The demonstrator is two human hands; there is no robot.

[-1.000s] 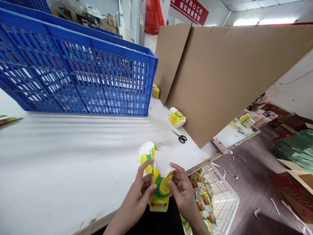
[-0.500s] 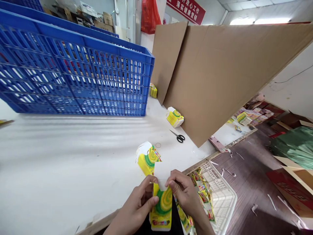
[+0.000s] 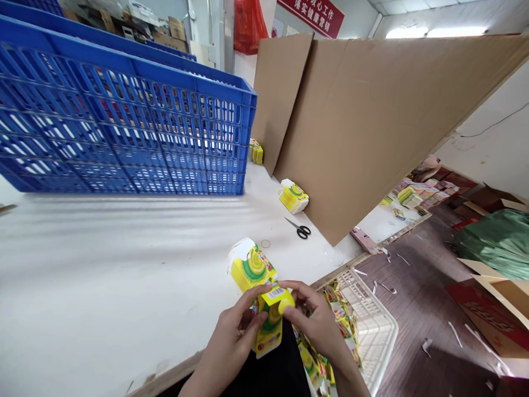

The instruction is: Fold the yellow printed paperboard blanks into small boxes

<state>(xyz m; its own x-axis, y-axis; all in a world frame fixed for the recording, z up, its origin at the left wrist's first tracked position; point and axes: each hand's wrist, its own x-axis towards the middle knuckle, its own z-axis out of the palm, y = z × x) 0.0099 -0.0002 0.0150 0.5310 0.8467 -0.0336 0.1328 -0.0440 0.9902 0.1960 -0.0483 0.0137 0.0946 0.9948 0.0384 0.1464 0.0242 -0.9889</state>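
Between my two hands, over the table's front edge, is a small yellow and green printed carton (image 3: 269,325). My left hand (image 3: 237,333) grips its left side, with the thumb on the front panel. The fingers of my right hand (image 3: 308,314) pinch the top flap at its right corner. That flap is folded forward and shows a barcode. Just behind, a stack of flat cartons (image 3: 250,264) of the same print lies on the white table (image 3: 124,286). Whether anything is inside the carton I cannot tell.
Black-handled scissors (image 3: 303,230) and another carton stack (image 3: 293,196) lie farther back. A blue crate (image 3: 124,121) stands at left, a cardboard sheet (image 3: 363,121) at right. Below the edge, a white basket (image 3: 374,331) holds several printed packets. Paper strips litter the floor (image 3: 413,309).
The top flap stood up with its white inside showing; now it is bent over toward me, its printed side in view. Both hands tilted the carton and raised it slightly.
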